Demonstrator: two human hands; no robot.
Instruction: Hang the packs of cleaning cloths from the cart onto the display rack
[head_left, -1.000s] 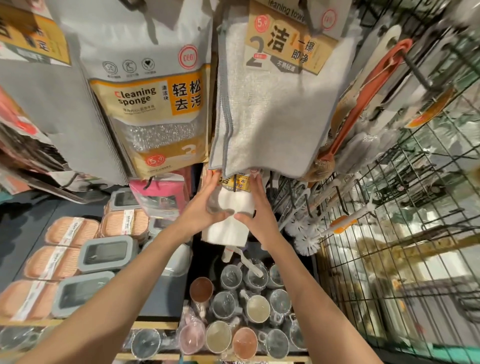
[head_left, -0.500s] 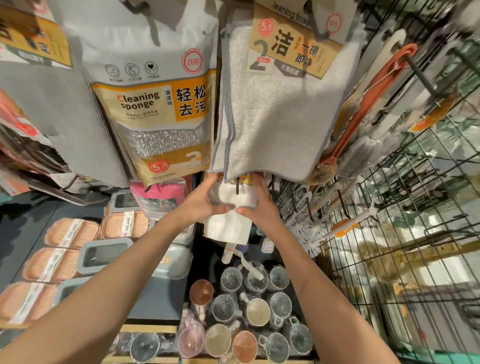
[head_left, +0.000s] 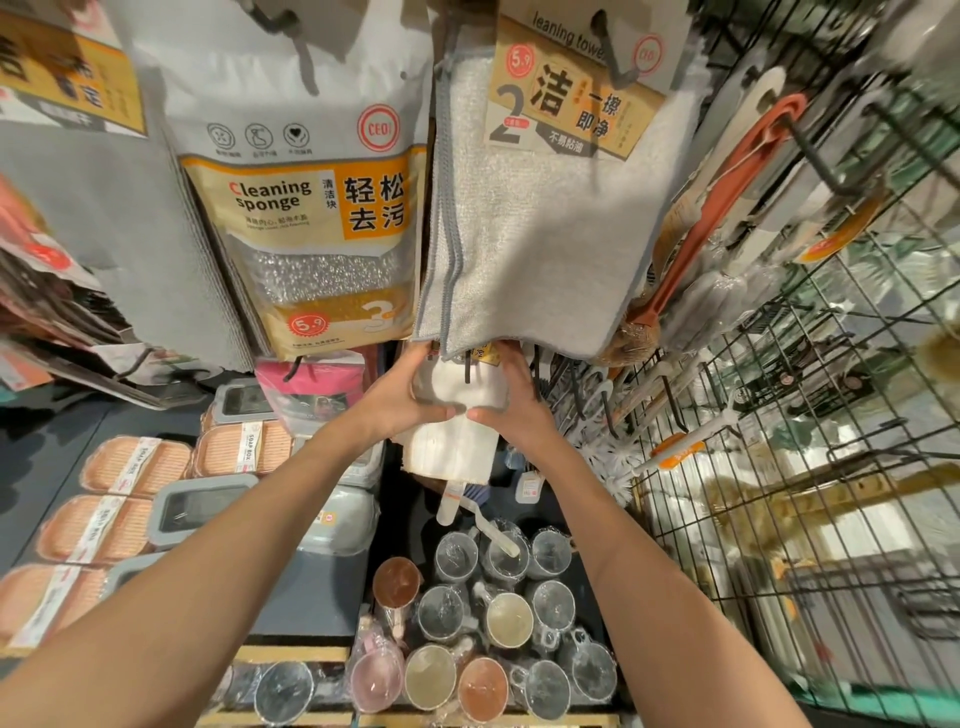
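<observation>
A white pack of cleaning cloths (head_left: 457, 415) with a yellow header card hangs at a black hook, just under the grey cleaning towel pack (head_left: 545, 249) on the display rack. My left hand (head_left: 400, 400) grips its left side. From the right, my right hand (head_left: 514, 400) grips the other side, and both thumbs meet on the front. The top of the pack is tucked behind the grey towel's lower edge, so the hook hole is hidden.
A cleaning sponge pack (head_left: 317, 249) hangs left of the towel. Brushes (head_left: 727, 197) hang on pegs at the right beside a wire grid (head_left: 810, 467). Below are wrapped cups (head_left: 493, 613) and soap boxes (head_left: 135, 462) on a shelf.
Both hands have lifted the white pack upward and pushed its top further under the grey towel's edge; the thumbs have come closer together on its front.
</observation>
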